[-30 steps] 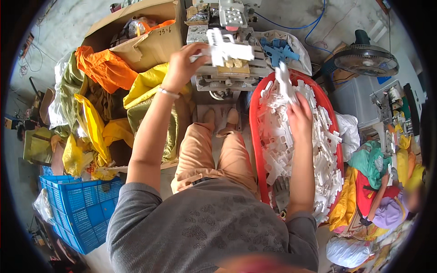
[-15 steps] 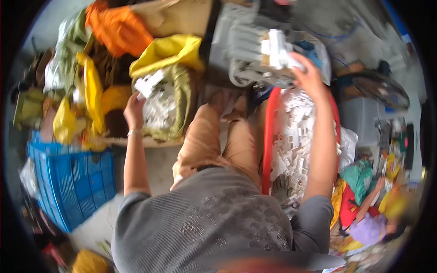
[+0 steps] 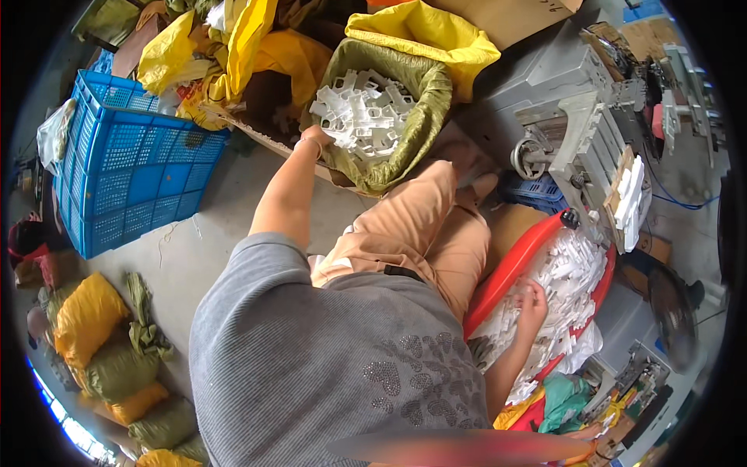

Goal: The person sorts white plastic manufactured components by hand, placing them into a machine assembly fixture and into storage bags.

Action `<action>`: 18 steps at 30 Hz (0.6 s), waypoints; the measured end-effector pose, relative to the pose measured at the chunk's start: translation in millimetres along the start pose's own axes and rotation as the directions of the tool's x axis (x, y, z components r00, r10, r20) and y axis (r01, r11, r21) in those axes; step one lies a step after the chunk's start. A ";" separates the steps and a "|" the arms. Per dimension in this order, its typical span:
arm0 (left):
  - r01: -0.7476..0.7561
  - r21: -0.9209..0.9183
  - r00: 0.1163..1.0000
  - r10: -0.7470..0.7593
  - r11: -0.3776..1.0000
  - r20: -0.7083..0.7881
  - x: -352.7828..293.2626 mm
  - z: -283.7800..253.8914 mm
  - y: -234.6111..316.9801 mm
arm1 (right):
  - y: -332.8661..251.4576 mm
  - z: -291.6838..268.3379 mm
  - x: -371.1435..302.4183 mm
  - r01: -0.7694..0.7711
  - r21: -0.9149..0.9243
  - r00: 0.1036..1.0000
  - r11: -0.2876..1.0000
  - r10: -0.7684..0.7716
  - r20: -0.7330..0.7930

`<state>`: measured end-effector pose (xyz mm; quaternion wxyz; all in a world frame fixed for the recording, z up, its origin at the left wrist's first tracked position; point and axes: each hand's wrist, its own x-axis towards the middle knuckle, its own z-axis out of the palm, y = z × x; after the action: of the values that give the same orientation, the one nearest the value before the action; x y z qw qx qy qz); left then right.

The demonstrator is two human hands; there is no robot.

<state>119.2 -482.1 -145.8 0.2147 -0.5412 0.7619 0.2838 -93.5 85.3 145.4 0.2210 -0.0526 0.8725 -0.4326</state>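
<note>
My left hand (image 3: pixel 315 138), with a band at the wrist, is closed at the near left rim of an olive-green sack (image 3: pixel 426 117). Its fingertips are partly hidden, and I cannot make out what they grip. White plastic parts (image 3: pixel 364 110) with square openings are heaped inside the sack. Over on the right, my right hand (image 3: pixel 531 303) hovers low over, or rests on, slim white pieces (image 3: pixel 572 272) filling a long red tub (image 3: pixel 510 261). Its fingers are loosely curled and a little apart, with no piece visible in them.
A yellow sack (image 3: pixel 436 35) adjoins the green one. Left stands a blue plastic crate (image 3: pixel 148 167); stuffed sacks (image 3: pixel 97 319) lie below it. A grey machine with a handwheel (image 3: pixel 531 159) is beyond the tub, with white pieces (image 3: pixel 629 194) on its ledge. Blue cable (image 3: pixel 685 204) crosses the floor.
My view has swung left. The white pieces are gone from my right hand, which has come down to the tub. My left hand has lowered to the sack's rim; its white part no longer shows.
</note>
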 end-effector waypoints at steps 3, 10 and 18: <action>-0.117 -0.189 0.989 0.097 0.975 -0.112 7.1 17.7 -11.5 | -14.1 27.6 0.0 0.040 0.030 0.996 0.999 -0.043 0.081; -0.249 -0.885 0.967 0.050 0.395 -0.250 -109.1 -34.0 5.1 | -71.8 79.5 8.4 0.218 -0.050 0.950 0.975 -0.200 0.241; -0.420 -0.881 0.842 0.269 -0.218 -0.468 -232.7 -114.5 -27.3 | -128.4 129.7 26.0 0.516 -0.037 0.783 0.856 -0.453 0.426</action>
<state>217.7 -401.6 81.8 -0.3789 -0.2982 0.4283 0.7642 -73.7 -96.6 168.0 0.2721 -0.3800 0.7949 -0.3870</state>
